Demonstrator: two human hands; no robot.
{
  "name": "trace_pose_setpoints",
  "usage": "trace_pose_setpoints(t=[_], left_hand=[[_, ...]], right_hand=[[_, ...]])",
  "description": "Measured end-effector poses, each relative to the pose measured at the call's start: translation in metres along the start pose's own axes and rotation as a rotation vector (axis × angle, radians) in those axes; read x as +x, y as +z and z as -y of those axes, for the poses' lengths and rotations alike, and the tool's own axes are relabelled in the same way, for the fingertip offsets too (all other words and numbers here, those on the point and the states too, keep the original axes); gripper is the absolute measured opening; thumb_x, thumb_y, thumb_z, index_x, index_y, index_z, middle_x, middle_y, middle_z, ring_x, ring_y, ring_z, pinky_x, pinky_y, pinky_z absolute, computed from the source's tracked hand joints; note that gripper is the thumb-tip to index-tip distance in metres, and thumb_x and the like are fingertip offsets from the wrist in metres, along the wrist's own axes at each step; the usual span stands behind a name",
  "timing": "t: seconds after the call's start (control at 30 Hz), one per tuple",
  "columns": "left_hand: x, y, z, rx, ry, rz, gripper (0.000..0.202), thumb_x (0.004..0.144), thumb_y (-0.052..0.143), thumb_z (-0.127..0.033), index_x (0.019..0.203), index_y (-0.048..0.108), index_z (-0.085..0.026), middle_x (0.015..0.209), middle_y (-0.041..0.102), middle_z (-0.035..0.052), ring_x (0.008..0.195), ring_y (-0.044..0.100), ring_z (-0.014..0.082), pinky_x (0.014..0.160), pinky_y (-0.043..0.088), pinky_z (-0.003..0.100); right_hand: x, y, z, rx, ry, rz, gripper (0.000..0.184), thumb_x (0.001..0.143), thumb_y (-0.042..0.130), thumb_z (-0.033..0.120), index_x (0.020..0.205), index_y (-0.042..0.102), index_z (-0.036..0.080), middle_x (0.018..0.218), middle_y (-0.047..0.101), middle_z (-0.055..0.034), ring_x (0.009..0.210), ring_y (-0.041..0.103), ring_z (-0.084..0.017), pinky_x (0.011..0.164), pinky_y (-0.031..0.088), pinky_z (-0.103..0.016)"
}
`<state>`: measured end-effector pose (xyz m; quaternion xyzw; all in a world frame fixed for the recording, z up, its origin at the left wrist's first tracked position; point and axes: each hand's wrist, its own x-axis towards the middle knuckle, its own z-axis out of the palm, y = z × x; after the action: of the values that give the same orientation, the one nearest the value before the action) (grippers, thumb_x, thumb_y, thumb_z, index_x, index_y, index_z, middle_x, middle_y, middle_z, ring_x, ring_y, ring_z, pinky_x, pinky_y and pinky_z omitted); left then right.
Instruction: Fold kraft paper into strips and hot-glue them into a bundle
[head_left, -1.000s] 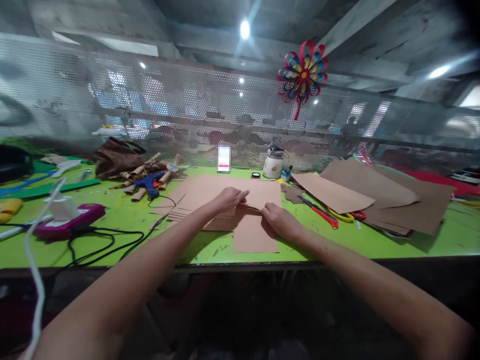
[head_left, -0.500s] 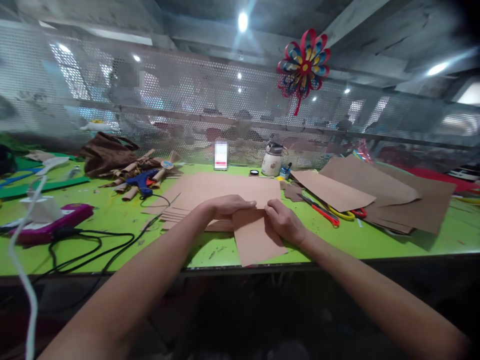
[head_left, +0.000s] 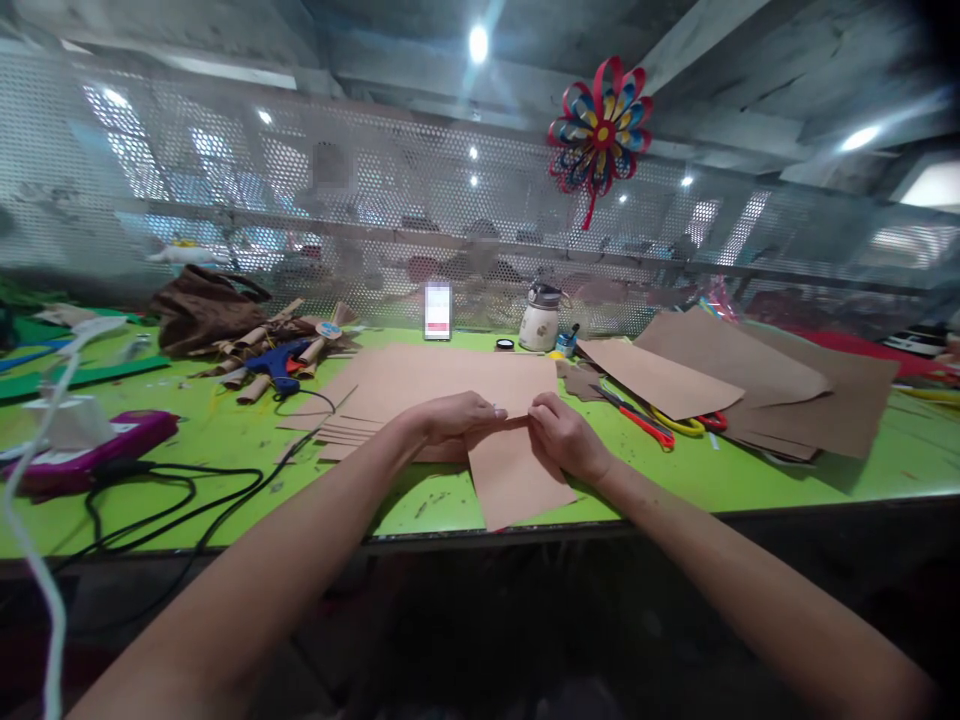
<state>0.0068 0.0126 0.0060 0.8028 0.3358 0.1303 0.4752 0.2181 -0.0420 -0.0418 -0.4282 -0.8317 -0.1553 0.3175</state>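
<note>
A small brown paper sheet (head_left: 517, 480) lies near the front edge of the green table (head_left: 225, 440), a little askew. My left hand (head_left: 456, 416) rests on its far left corner with the fingers curled and pinching the top edge. My right hand (head_left: 564, 436) pinches the same top edge from the right. The fingertips of both hands almost meet. Behind them lies a larger brown sheet (head_left: 435, 380) over a fan of brown paper strips (head_left: 337, 432).
A blue glue gun (head_left: 276, 360) and rolled paper tubes lie at the back left, black cables (head_left: 172, 495) and a pink box (head_left: 90, 445) at the left. Red and yellow scissors (head_left: 660, 420) and large brown sheets (head_left: 750, 370) sit right. A phone (head_left: 437, 311) and white jar (head_left: 538, 320) stand behind.
The small sheet has been drawn toward the table's front edge and turned slightly. Both hands moved closer together on its top edge.
</note>
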Motion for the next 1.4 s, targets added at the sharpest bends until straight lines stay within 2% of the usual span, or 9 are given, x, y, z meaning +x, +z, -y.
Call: trace_pose_setpoints(t=[0.13, 0.27, 0.4, 0.53, 0.73, 1.07, 1.17, 1.3, 1.4], left_hand=[[-0.001, -0.003, 0.000, 0.058, 0.037, 0.005, 0.050, 0.075, 0.048, -0.063, 0.054, 0.037, -0.019, 0.051, 0.029, -0.0048, 0.049, 0.025, 0.0085, 0.049, 0.021, 0.025], [-0.003, -0.005, -0.003, 0.147, 0.060, 0.015, 0.051, 0.078, 0.042, -0.062, 0.054, 0.043, -0.017, 0.047, 0.040, -0.0028, 0.046, 0.032, 0.0089, 0.048, 0.025, 0.024], [-0.003, -0.004, -0.005, 0.184, 0.084, 0.006, 0.050, 0.079, 0.042, -0.061, 0.054, 0.045, -0.017, 0.044, 0.043, -0.0020, 0.042, 0.036, 0.0092, 0.047, 0.028, 0.024], [-0.003, -0.003, -0.006, 0.209, 0.083, -0.053, 0.052, 0.078, 0.042, -0.063, 0.057, 0.046, -0.016, 0.044, 0.041, -0.0028, 0.040, 0.032, 0.0079, 0.043, 0.023, 0.023], [-0.007, -0.004, -0.011, 0.225, 0.082, -0.133, 0.053, 0.077, 0.042, -0.064, 0.060, 0.052, -0.015, 0.043, 0.046, -0.0013, 0.042, 0.040, 0.0100, 0.043, 0.027, 0.022], [0.002, -0.003, -0.010, 0.140, 0.125, -0.301, 0.050, 0.070, 0.056, -0.060, 0.050, 0.046, -0.015, 0.044, 0.031, -0.0057, 0.044, 0.026, 0.0061, 0.044, 0.017, 0.023], [0.001, -0.001, -0.010, -0.006, 0.118, -0.252, 0.048, 0.069, 0.059, -0.059, 0.054, 0.052, -0.013, 0.046, 0.038, -0.0046, 0.045, 0.032, 0.0070, 0.045, 0.020, 0.023], [-0.004, 0.004, -0.009, -0.325, 0.061, -0.051, 0.046, 0.072, 0.059, -0.056, 0.080, 0.063, -0.011, 0.071, 0.061, 0.0043, 0.060, 0.051, 0.0125, 0.054, 0.034, 0.024], [-0.005, 0.007, -0.009, -0.402, 0.081, 0.006, 0.042, 0.074, 0.058, -0.054, 0.077, 0.060, -0.011, 0.066, 0.057, 0.0022, 0.056, 0.047, 0.0107, 0.053, 0.033, 0.024]], right_hand=[[0.002, -0.010, -0.002, 0.201, 0.085, -0.013, 0.016, 0.085, 0.045, 0.014, 0.098, 0.055, 0.016, 0.099, 0.054, -0.0104, 0.085, 0.052, -0.018, 0.077, 0.046, -0.032], [0.007, -0.018, -0.008, 0.526, 0.344, 0.017, 0.028, 0.082, 0.053, 0.026, 0.109, 0.054, 0.019, 0.096, 0.058, -0.0072, 0.080, 0.056, -0.017, 0.072, 0.048, -0.031], [0.018, -0.015, -0.013, 0.850, 0.579, 0.238, 0.037, 0.086, 0.043, 0.051, 0.088, 0.057, 0.017, 0.069, 0.058, -0.0017, 0.053, 0.053, -0.012, 0.050, 0.044, -0.026], [0.030, -0.008, -0.016, 0.825, 0.557, 0.338, 0.048, 0.082, 0.043, 0.061, 0.061, 0.049, 0.017, 0.047, 0.043, 0.0045, 0.041, 0.041, -0.009, 0.041, 0.030, -0.022], [0.045, -0.002, -0.013, 1.020, 0.727, 0.189, 0.038, 0.067, 0.067, 0.050, 0.055, 0.056, 0.015, 0.042, 0.041, 0.0065, 0.040, 0.033, -0.006, 0.042, 0.022, -0.023], [0.039, 0.000, -0.001, 1.200, 0.825, -0.029, 0.034, 0.057, 0.074, 0.045, 0.072, 0.065, 0.015, 0.062, 0.064, -0.0013, 0.053, 0.053, -0.013, 0.053, 0.040, -0.027], [0.035, -0.003, -0.004, 1.196, 0.800, -0.072, 0.034, 0.060, 0.073, 0.044, 0.076, 0.066, 0.015, 0.064, 0.065, -0.0014, 0.056, 0.054, -0.014, 0.055, 0.041, -0.027], [0.035, -0.003, -0.005, 1.117, 0.718, -0.124, 0.033, 0.063, 0.071, 0.045, 0.076, 0.068, 0.015, 0.066, 0.065, -0.0018, 0.059, 0.053, -0.014, 0.056, 0.041, -0.026], [0.034, -0.003, -0.005, 1.083, 0.704, -0.144, 0.032, 0.065, 0.069, 0.045, 0.076, 0.068, 0.014, 0.069, 0.065, -0.0020, 0.060, 0.053, -0.013, 0.058, 0.041, -0.026]])
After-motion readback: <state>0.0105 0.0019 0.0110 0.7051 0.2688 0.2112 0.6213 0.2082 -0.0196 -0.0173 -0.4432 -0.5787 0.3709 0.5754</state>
